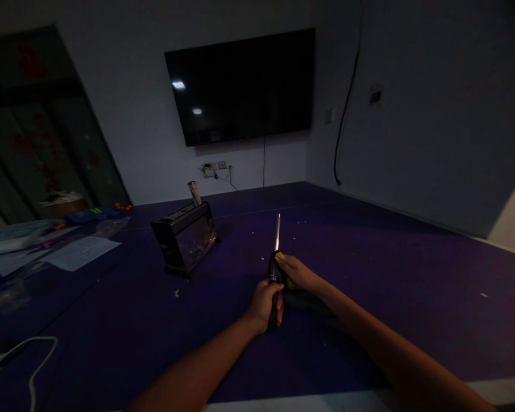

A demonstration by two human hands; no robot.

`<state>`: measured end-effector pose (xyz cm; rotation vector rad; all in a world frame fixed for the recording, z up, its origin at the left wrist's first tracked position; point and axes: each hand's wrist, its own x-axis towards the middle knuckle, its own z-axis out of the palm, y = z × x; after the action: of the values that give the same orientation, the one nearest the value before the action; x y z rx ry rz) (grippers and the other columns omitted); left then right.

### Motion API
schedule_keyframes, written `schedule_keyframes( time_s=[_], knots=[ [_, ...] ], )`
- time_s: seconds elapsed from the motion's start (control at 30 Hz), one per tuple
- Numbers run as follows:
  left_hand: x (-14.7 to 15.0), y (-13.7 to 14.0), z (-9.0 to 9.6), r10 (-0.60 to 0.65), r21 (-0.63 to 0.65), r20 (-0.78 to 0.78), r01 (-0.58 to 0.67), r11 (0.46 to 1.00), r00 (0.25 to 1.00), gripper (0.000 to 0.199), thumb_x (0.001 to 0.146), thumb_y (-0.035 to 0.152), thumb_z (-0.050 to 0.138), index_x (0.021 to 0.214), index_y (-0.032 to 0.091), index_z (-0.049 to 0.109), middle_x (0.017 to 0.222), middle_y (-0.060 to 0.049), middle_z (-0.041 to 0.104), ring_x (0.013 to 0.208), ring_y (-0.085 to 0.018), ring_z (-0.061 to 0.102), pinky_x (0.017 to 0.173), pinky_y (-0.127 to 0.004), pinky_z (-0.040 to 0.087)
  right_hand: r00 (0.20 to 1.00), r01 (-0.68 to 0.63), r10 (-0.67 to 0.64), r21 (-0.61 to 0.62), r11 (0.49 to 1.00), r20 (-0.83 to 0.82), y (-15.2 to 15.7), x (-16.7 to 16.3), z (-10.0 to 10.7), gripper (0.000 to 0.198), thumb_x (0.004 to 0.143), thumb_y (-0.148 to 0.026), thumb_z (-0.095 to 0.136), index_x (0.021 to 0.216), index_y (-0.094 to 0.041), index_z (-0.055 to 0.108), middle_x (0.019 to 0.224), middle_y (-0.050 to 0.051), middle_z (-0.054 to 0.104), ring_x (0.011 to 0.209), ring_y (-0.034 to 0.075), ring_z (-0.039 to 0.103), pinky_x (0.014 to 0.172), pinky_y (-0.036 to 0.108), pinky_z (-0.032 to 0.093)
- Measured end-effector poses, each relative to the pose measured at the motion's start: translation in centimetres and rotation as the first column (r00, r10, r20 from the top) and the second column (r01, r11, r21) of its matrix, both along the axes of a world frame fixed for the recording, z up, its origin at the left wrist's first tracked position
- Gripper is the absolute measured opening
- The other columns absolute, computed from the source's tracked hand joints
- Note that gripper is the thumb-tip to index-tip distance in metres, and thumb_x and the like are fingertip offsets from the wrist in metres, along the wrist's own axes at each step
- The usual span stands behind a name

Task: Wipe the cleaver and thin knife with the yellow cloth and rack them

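Both my hands are on a dark tool with yellow parts, held above the purple surface. A thin, bright, straight shaft sticks up and away from its top; its exact kind is unclear in the dim light. My left hand wraps around the lower dark part, with the thumb across it. My right hand grips the upper part by the yellow piece, close to the shaft's base. Fingers hide much of the tool, and a dark part extends beneath my right wrist.
A black box with a see-through side stands to the left, a patterned roll upright at it. Paper sheets and plastic lie farther left, a white cable nearer. Small white scraps dot the surface. A television hangs behind.
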<state>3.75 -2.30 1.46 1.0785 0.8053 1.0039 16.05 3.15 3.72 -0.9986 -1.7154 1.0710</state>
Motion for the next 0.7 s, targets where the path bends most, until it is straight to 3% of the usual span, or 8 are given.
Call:
schedule_keyframes(
  time_s=[0.4, 0.7],
  knots=[
    [0.01, 0.05, -0.03, 0.005, 0.001, -0.015, -0.005, 1.000, 1.000, 0.035, 0.064, 0.045, 0.054, 0.048, 0.018, 0.040, 0.031, 0.006, 0.035, 0.020, -0.009, 0.033, 0.023, -0.020, 0.022, 0.999, -0.036, 0.036, -0.007, 0.999, 0.027, -0.28, 0.14, 0.34, 0.054, 0.067, -0.073, 0.043, 0.067, -0.019, 0.044, 0.056, -0.004, 0.041, 0.050, 0.008, 0.036, 0.045, 0.022, 0.031],
    [-0.03, 0.48, -0.49, -0.009, -0.001, -0.017, 0.009, 1.000, 1.000, 0.039, 0.066, 0.044, 0.052, 0.041, 0.018, 0.037, 0.028, 0.004, 0.033, 0.020, -0.009, 0.033, 0.024, -0.019, 0.021, 0.998, -0.042, 0.042, -0.007, 0.999, 0.044, 0.35, 0.41, -0.49, 0.051, 0.071, -0.069, 0.043, 0.066, -0.018, 0.047, 0.053, -0.004, 0.042, 0.048, 0.008, 0.036, 0.043, 0.021, 0.031]
  ],
)
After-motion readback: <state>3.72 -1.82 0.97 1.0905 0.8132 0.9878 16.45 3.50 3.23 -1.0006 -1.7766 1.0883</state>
